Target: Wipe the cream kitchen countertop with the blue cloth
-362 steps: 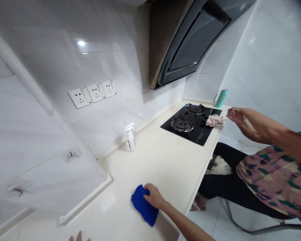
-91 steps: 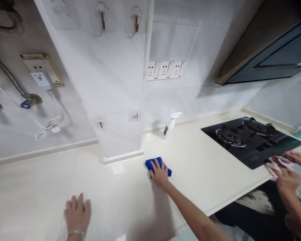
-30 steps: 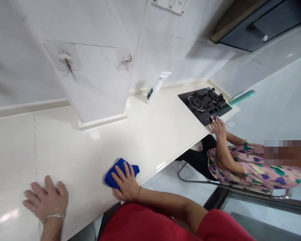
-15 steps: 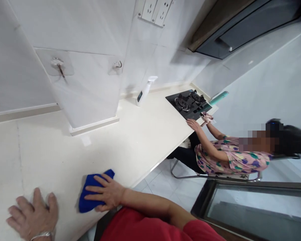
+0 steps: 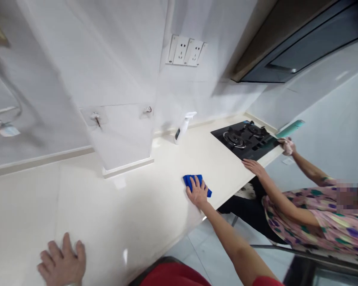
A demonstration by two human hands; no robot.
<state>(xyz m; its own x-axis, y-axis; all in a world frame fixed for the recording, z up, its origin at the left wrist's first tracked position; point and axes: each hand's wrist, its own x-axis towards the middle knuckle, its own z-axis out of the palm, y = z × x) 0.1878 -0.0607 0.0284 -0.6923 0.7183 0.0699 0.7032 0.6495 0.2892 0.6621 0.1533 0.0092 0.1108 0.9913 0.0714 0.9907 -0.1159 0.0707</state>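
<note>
A folded blue cloth [image 5: 209, 193] lies on the cream countertop [image 5: 155, 198], under my right hand [image 5: 198, 194]. The fingers of that hand are bent over the cloth and press it to the surface, and its edges show around them. My left hand [image 5: 65, 262] rests on the counter at the lower left, fingers spread, holding nothing. A white spray bottle [image 5: 182, 130] stands upright near the wall, beyond my right hand.
A black gas hob [image 5: 241, 139] is set into the counter at the right. Beside it sits a co-worker [image 5: 301, 206], one hand on the counter's edge and the other on a pale cloth [image 5: 286, 147]. A wall corner [image 5: 128, 167] juts onto the counter. A range hood [image 5: 286, 51] hangs above.
My right hand has slid the blue cloth right and away from me along the counter. The co-worker's hand with the pale cloth has moved along the hob's far side. The view has shifted.
</note>
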